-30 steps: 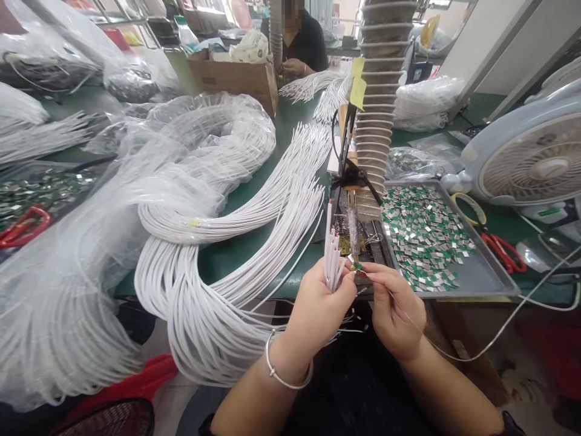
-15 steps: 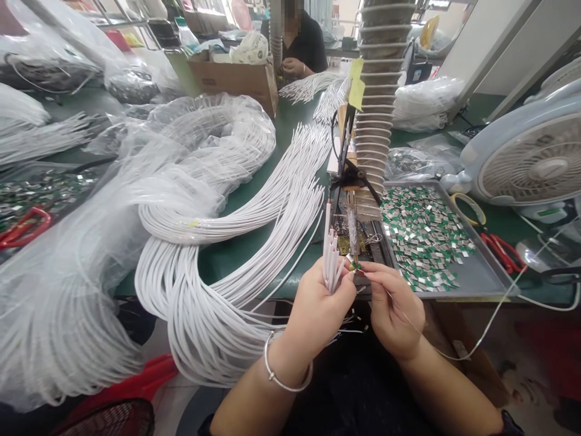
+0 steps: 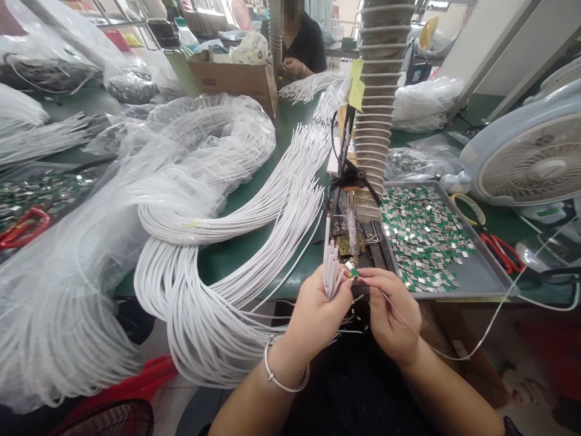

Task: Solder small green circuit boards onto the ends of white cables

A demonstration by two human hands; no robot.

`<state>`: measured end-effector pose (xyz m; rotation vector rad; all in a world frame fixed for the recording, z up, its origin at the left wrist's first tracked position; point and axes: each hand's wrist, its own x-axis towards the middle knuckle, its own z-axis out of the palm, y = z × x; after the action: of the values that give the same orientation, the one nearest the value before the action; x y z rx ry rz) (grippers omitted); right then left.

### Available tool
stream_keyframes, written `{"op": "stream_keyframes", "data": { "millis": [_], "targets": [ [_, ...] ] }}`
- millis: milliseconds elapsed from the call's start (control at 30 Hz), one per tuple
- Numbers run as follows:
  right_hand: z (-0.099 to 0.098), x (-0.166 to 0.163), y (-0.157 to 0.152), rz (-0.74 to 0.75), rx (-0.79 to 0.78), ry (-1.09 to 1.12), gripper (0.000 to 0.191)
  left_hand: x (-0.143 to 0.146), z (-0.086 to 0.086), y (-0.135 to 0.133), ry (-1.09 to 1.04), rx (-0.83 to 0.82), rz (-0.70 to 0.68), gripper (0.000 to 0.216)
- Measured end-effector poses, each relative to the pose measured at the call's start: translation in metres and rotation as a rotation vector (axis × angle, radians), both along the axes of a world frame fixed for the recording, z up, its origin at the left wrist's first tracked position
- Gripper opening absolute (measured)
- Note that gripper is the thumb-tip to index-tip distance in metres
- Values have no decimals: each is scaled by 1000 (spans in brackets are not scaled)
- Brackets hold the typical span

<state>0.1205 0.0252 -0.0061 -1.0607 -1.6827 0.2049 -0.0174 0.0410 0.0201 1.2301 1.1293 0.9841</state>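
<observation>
My left hand (image 3: 318,312) is closed round a small bundle of white cable ends (image 3: 330,266) that stick up from the fist. Its thumb and finger also pinch a tiny green and silver connector piece (image 3: 351,270). My right hand (image 3: 390,309) is closed in a pinch right beside that piece, holding a thin silver wire (image 3: 458,354) that trails away to the right. Both hands hover at the table's front edge, just below a soldering fixture (image 3: 351,227). A silver bracelet (image 3: 284,372) sits on my left wrist.
A metal tray (image 3: 481,272) of several small green connector pieces lies to the right, with red scissors (image 3: 502,251) and a tape roll (image 3: 469,206). Large coils of white cable (image 3: 204,290) fill the left. A ribbed hose (image 3: 379,91), a fan (image 3: 531,157) and a seated person (image 3: 302,45) stand farther back.
Both hands have dropped slightly toward me, away from the fixture, keeping the same grips. The thin wire has shifted a little.
</observation>
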Motion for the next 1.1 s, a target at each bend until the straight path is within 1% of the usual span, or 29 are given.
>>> {"op": "stream_keyframes", "data": {
  "millis": [100,200,267,400,467,500,600,700,767,900,1000,1100],
  "targets": [
    [-3,2,-2,-3,-9,-23,22,-3,-6,-4,0,42,-98,13],
    [-5,5,-5,21,-15,-52,21,-7,-10,-10,22,-2,-194,24],
    [-5,7,-8,32,-26,-64,21,-8,-13,-12,23,-54,-159,29],
    [-4,13,-15,24,-37,-95,22,-11,-21,-13,9,-29,48,33],
    [-3,19,-18,4,-35,-123,24,-12,-25,-13,-21,-48,87,33],
    [-2,23,-18,-18,-37,-141,24,-12,-27,-12,-51,-84,80,34],
    [1,41,-13,-128,-55,-213,24,-15,-30,-9,-168,-182,-40,33],
    [6,66,1,-292,-98,-340,18,-21,-30,-7,-220,-168,-193,27],
    [8,84,13,-366,-153,-432,15,-27,-30,-7,-227,-175,-286,27],
    [7,109,32,-388,-269,-573,15,-38,-34,-6,-266,-251,-448,32],
    [7,113,39,-359,-355,-638,14,-41,-36,-5,-288,-227,-468,30],
    [8,111,41,-332,-380,-661,13,-39,-35,-3,-278,-184,-416,23]
  ]
}}
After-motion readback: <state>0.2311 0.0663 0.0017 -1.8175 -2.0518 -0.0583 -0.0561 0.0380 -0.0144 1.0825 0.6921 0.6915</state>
